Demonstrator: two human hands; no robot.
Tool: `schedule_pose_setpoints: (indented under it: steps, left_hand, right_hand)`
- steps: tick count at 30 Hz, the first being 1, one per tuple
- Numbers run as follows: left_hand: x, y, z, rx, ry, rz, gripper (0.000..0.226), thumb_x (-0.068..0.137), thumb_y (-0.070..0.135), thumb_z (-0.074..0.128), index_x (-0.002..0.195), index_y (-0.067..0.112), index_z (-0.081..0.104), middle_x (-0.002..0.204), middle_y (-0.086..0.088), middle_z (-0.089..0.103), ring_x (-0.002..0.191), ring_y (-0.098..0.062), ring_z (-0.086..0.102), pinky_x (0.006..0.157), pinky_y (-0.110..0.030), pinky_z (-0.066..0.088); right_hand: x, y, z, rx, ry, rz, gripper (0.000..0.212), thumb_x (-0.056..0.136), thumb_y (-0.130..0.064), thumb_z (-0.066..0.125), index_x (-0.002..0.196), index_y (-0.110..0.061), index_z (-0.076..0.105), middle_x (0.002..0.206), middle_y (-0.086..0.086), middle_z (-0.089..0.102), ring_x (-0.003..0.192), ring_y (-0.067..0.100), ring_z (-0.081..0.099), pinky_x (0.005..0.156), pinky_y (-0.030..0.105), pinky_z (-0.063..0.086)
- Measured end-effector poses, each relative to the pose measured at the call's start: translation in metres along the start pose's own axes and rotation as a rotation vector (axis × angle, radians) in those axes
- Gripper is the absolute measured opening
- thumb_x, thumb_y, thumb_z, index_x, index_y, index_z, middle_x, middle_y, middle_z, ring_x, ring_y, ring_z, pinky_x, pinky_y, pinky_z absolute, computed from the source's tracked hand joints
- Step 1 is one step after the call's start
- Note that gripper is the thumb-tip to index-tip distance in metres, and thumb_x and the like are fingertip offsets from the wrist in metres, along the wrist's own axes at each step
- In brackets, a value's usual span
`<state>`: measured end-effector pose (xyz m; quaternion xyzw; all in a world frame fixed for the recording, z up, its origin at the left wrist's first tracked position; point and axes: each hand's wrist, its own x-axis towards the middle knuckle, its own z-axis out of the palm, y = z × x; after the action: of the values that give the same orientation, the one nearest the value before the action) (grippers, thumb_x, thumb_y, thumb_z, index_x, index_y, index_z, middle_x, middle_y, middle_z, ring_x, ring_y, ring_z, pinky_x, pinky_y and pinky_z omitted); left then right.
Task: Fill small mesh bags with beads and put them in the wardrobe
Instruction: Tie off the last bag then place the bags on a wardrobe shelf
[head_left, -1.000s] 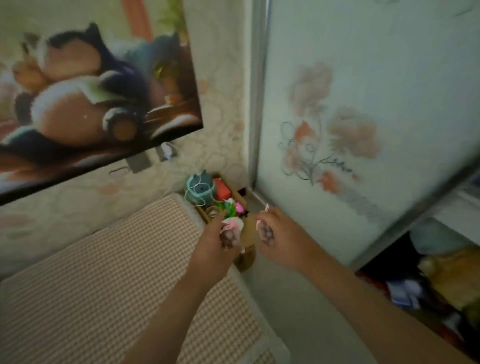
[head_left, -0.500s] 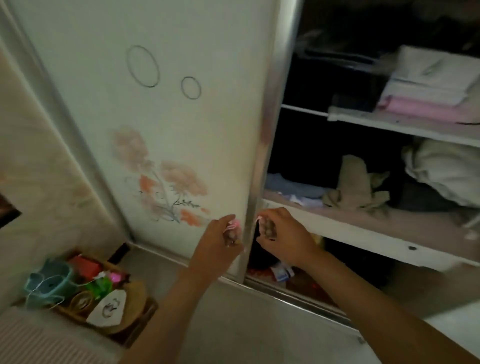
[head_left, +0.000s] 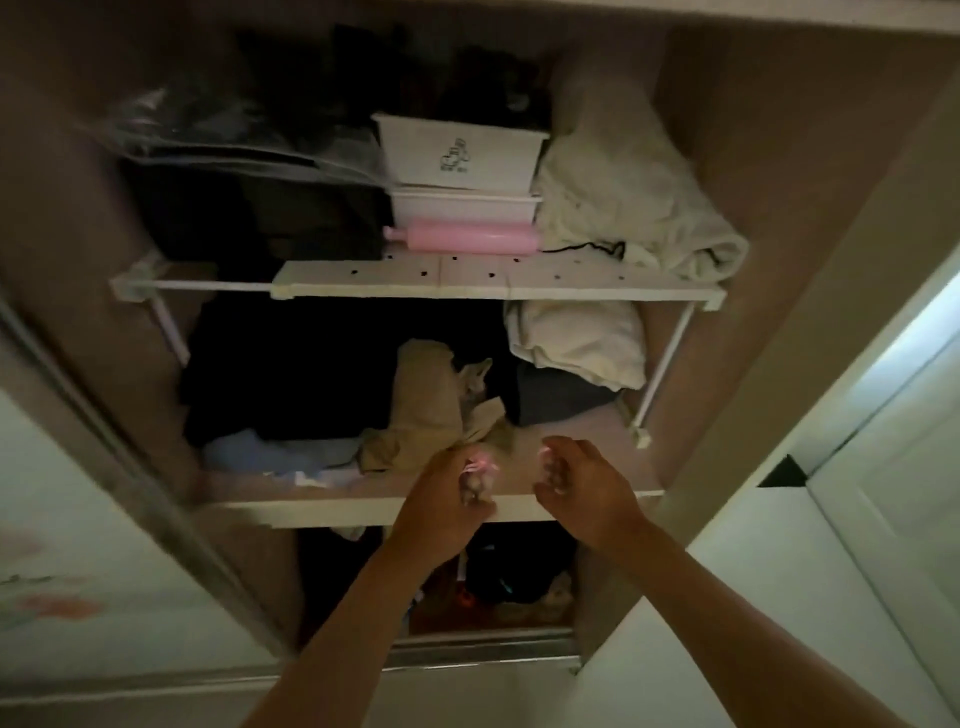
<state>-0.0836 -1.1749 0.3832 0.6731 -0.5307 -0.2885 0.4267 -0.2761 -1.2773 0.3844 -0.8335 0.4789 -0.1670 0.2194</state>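
Note:
I face the open wardrobe. My left hand (head_left: 441, 512) is closed around a small mesh bag (head_left: 475, 480) with a pink tie at its top and pale beads inside. It hovers over the front edge of the wardrobe's middle shelf (head_left: 322, 512). My right hand (head_left: 584, 491) is just to the right of it, fingers curled, a short gap from the bag. Whether it holds anything is hidden by blur.
Folded beige trousers (head_left: 431, 410), dark clothes and white cloth (head_left: 576, 343) fill the middle shelf. A white extendable rack (head_left: 493, 283) above carries white bins (head_left: 457, 156), a pink roller (head_left: 465, 241) and a cream blanket (head_left: 623, 182). The sliding door (head_left: 78, 545) stands at left.
My view swung from the bed and floor corner to the open wardrobe. Both hands moved with the bag from in front of the sliding door to over the middle shelf, and drew slightly apart.

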Motion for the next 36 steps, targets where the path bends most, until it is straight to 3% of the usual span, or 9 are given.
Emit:
schedule_pose_setpoints:
  steps: [3,7,11,17,20,22,25,30,36]
  left_hand:
    - [0.043,0.017,0.053,-0.022,-0.050,-0.034,0.049,0.071,0.014,0.081,0.104,0.044,0.059,0.106,0.016,0.061,0.097,-0.007,0.062,0.086,-0.022,0.052]
    - [0.090,0.016,0.102,-0.096,-0.108,-0.114,0.050,0.069,0.011,0.076,0.113,0.030,0.061,0.109,0.004,0.065,0.103,-0.021,0.064,0.093,-0.050,0.054]
    - [0.130,0.002,0.129,-0.084,-0.156,-0.156,0.052,0.069,0.000,0.078,0.116,0.019,0.063,0.106,-0.006,0.065,0.102,-0.027,0.065,0.092,-0.054,0.054]
    - [0.177,-0.014,0.147,0.035,-0.205,-0.075,0.043,0.067,0.006,0.083,0.096,0.031,0.062,0.097,0.005,0.065,0.082,0.001,0.058,0.070,-0.003,0.043]
    - [0.189,-0.021,0.148,-0.019,-0.274,-0.069,0.042,0.071,0.005,0.081,0.097,0.031,0.062,0.107,-0.003,0.065,0.100,-0.018,0.063,0.085,-0.031,0.056]
    - [0.192,-0.024,0.148,-0.119,-0.306,-0.102,0.043,0.073,-0.003,0.076,0.095,0.032,0.062,0.103,-0.008,0.066,0.099,-0.027,0.066,0.075,-0.038,0.061]
    - [0.195,-0.021,0.149,-0.169,-0.311,-0.106,0.043,0.069,0.006,0.078,0.096,0.035,0.062,0.099,-0.002,0.066,0.097,-0.026,0.067,0.076,-0.040,0.061]
    - [0.195,-0.001,0.158,-0.222,-0.333,-0.029,0.050,0.065,0.039,0.082,0.105,0.055,0.056,0.104,0.021,0.068,0.099,0.002,0.066,0.082,-0.020,0.056]
    - [0.197,0.014,0.177,-0.352,-0.534,-0.058,0.033,0.079,0.033,0.082,0.104,0.042,0.064,0.110,0.006,0.070,0.101,-0.013,0.071,0.079,-0.032,0.060]
  right_hand:
    - [0.031,0.058,-0.016,-0.041,-0.016,0.054,0.059,0.084,-0.029,0.070,0.139,-0.026,0.048,0.124,0.002,0.051,0.096,0.027,0.064,0.083,0.034,0.054]
    - [0.072,0.113,-0.019,-0.155,-0.115,0.107,0.054,0.091,-0.021,0.059,0.142,-0.020,0.041,0.132,0.010,0.047,0.104,0.030,0.063,0.087,0.040,0.055]
    - [0.102,0.144,-0.011,-0.313,-0.144,0.169,0.058,0.097,-0.022,0.053,0.151,-0.022,0.032,0.144,0.010,0.039,0.117,0.031,0.058,0.091,0.042,0.054]
    - [0.125,0.161,0.011,-0.578,-0.239,0.166,0.061,0.101,-0.020,0.045,0.157,-0.018,0.021,0.149,0.013,0.036,0.127,0.031,0.050,0.095,0.041,0.052]
    - [0.124,0.166,0.018,-0.582,-0.308,0.201,0.065,0.102,-0.022,0.043,0.160,-0.021,0.014,0.155,0.013,0.031,0.135,0.033,0.043,0.103,0.044,0.046]
    - [0.121,0.166,0.017,-0.544,-0.291,0.201,0.069,0.101,-0.025,0.046,0.161,-0.025,0.012,0.159,0.013,0.027,0.139,0.034,0.038,0.106,0.045,0.041]
    - [0.114,0.158,0.009,-0.378,-0.048,0.151,0.056,0.100,-0.025,0.050,0.154,-0.025,0.035,0.150,0.008,0.044,0.130,0.030,0.049,0.101,0.041,0.043]
    - [0.105,0.113,-0.019,0.716,0.012,0.514,0.028,0.100,-0.037,0.058,0.127,-0.029,0.060,0.102,-0.013,0.073,0.085,0.003,0.069,0.066,0.011,0.050]
    - [0.091,0.116,-0.023,0.823,0.124,0.581,0.020,0.098,-0.028,0.066,0.114,-0.017,0.067,0.095,0.002,0.075,0.064,-0.001,0.067,0.049,0.013,0.046]
